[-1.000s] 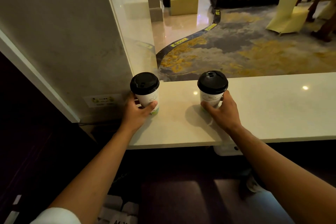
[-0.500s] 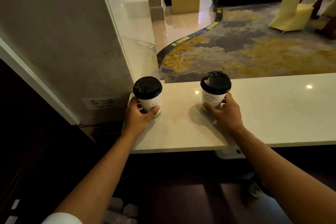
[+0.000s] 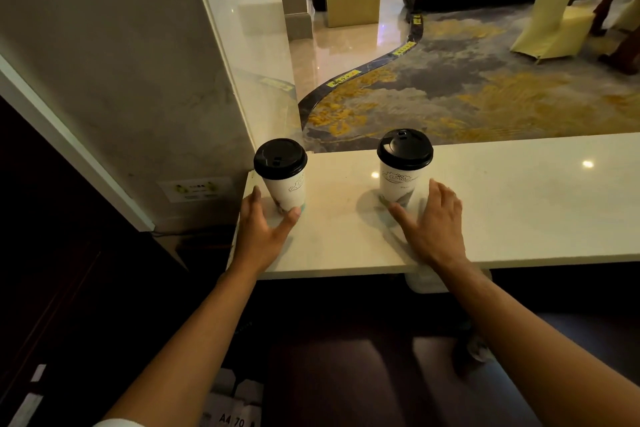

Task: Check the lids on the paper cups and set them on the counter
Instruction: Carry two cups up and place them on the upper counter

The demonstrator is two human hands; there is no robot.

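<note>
cups point(image 3: 289, 189) point(image 3: 401, 180) upright on counter point(image 3: 519, 201) | logos unreadable | hands point(image 3: 259, 232) point(image 3: 436, 222) open

"A4" and "70" are printed on a box point(image 3: 235, 421) at the bottom edge (the cups' logos are unreadable).

Two matt white paper cups point(image 3: 287, 191) point(image 3: 401, 185), each capped with a smooth, slightly shiny black plastic lid point(image 3: 280, 158) point(image 3: 405, 149), stand on a glossy pale stone-look counter point(image 3: 519, 204). Beyond the counter lie polished floor tiles point(image 3: 346, 42) and patterned carpet point(image 3: 485, 94).
</note>
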